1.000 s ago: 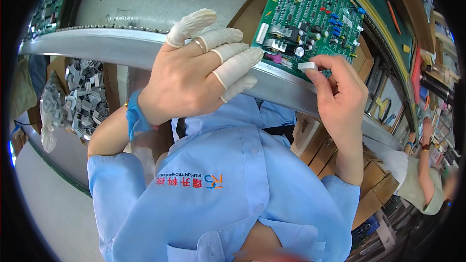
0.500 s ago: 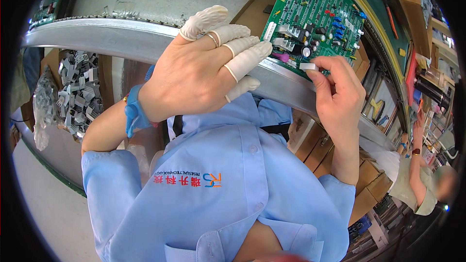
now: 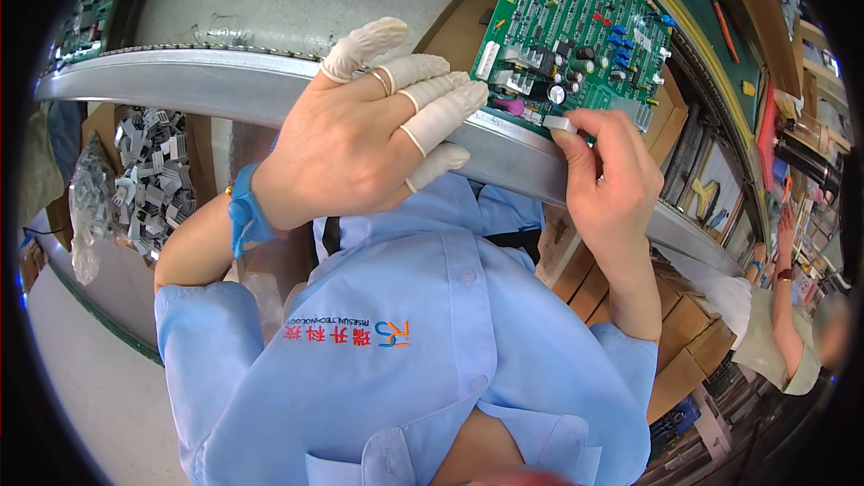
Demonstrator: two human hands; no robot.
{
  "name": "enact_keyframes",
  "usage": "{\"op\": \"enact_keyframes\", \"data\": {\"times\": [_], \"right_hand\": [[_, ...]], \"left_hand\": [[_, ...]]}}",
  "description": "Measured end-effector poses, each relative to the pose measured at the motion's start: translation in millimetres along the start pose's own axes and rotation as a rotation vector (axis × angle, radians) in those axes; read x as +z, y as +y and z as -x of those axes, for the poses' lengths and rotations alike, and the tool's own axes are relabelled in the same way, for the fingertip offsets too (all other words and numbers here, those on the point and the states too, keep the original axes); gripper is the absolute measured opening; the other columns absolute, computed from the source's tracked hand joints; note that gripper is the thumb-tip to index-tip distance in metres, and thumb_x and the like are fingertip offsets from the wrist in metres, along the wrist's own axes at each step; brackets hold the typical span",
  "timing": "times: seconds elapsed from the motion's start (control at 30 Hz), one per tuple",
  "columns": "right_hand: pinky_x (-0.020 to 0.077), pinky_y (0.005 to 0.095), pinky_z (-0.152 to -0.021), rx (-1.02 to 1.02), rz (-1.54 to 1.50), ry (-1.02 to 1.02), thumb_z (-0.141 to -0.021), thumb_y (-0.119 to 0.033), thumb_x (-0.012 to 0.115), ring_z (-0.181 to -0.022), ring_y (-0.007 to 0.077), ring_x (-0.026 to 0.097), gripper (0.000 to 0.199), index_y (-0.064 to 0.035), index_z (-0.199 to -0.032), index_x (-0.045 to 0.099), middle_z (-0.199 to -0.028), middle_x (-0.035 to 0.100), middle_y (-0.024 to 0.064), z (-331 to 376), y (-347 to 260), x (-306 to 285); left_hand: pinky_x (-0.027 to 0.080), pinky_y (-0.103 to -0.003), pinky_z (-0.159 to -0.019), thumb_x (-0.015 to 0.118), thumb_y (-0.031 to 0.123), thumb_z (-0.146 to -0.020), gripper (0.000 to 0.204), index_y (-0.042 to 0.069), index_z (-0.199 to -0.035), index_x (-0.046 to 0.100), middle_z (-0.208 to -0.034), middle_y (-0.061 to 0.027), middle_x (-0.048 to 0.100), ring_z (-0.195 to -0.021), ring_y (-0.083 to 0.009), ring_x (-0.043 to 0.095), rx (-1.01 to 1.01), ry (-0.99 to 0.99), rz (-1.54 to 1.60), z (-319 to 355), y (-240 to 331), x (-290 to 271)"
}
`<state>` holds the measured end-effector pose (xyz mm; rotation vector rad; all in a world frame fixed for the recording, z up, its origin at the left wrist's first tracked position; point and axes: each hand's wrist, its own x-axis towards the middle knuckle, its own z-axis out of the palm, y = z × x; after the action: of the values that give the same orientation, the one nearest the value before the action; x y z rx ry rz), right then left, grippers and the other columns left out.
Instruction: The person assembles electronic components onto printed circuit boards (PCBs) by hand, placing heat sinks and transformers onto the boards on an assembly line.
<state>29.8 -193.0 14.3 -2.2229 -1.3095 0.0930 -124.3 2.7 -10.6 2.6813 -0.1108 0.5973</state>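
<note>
A green circuit board (image 3: 540, 27) full of small components rests at the far edge of the metal rail. My right hand (image 3: 616, 166) pinches a small white block-shaped part (image 3: 560, 124) between thumb and forefinger, at the board's near edge. Whether the part touches the board cannot be made out. Close to it are a round black capacitor (image 3: 556, 93) and a purple component (image 3: 509, 106). My left hand (image 3: 346, 139), in white finger cots and a blue wristband, is stretched out palm down over the rail. Its fingertips reach the board's near left corner and hold nothing.
A metal rail (image 3: 207, 76) with a chain runs across in front of me. A box of grey metal heatsinks (image 3: 155, 180) stands at the left beside a clear plastic bag (image 3: 88, 202). Cardboard boxes (image 3: 688, 333) are at the right. Another person's arm (image 3: 786, 292) shows at far right.
My right hand has shifted left with the white part, lower against the board's near edge. My left hand has drifted slightly left and stays outstretched.
</note>
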Motion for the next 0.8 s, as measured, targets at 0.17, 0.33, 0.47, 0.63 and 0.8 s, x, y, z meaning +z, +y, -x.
{"op": "enact_keyframes", "data": {"times": [0.17, 0.33, 0.47, 0.63, 0.8], "right_hand": [[0.0483, 0.0358, -0.053, -0.186, 0.267, -0.024, -0.073, -0.003, 0.073, -0.064, 0.0261, 0.062, 0.021, -0.0074, -0.092, 0.063, -0.081, 0.060, 0.0053, 1, -11, -9], [0.0487, 0.0369, -0.053, -0.176, 0.239, -0.124, -0.074, -0.008, 0.074, -0.063, 0.0266, 0.062, 0.024, -0.0066, -0.096, 0.064, -0.081, 0.061, 0.0066, -11, -9, -35], [0.0497, 0.0369, -0.054, -0.120, 0.168, 0.001, -0.075, -0.014, 0.075, -0.065, 0.0272, 0.063, 0.026, -0.0068, -0.099, 0.065, -0.081, 0.063, 0.0070, -43, -8, -62], [0.0506, 0.0358, -0.058, -0.266, 0.127, 0.075, -0.078, -0.017, 0.074, -0.065, 0.0260, 0.064, 0.025, -0.0087, -0.100, 0.066, -0.083, 0.066, 0.0060, -121, -1, -59], [0.0492, 0.0350, -0.058, -0.178, 0.050, -0.023, -0.080, -0.018, 0.073, -0.065, 0.0276, 0.064, 0.022, -0.0088, -0.099, 0.066, -0.085, 0.066, 0.0059, -193, -10, -61]], "left_hand": [[0.037, -0.046, -0.104, 0.075, 0.028, -0.076, 0.045, 0.009, -0.115, 0.066, -0.104, -0.0042, 0.069, -0.103, -0.0222, 0.064, -0.007, 0.026, 0.059, 2, 2, -2], [0.039, -0.047, -0.103, 0.075, 0.023, -0.076, 0.041, 0.011, -0.114, 0.067, -0.102, -0.0051, 0.069, -0.101, -0.0197, 0.065, -0.029, 0.128, -0.024, -10, -13, -15], [0.040, -0.046, -0.102, 0.071, 0.019, -0.080, 0.033, 0.011, -0.112, 0.067, -0.098, -0.0074, 0.070, -0.096, -0.0224, 0.066, -0.135, 0.268, -0.128, -34, -45, -59], [0.039, -0.045, -0.102, 0.067, 0.010, -0.082, 0.033, 0.009, -0.114, 0.067, -0.102, -0.0114, 0.070, -0.099, -0.0282, 0.065, -0.398, 0.321, -0.313, -14, -98, -106], [0.042, -0.043, -0.089, 0.069, 0.018, -0.083, 0.023, 0.009, -0.104, 0.067, -0.075, -0.0096, 0.064, -0.077, -0.0268, 0.062, -0.149, 0.488, -0.277, -65, -150, -93]]}}
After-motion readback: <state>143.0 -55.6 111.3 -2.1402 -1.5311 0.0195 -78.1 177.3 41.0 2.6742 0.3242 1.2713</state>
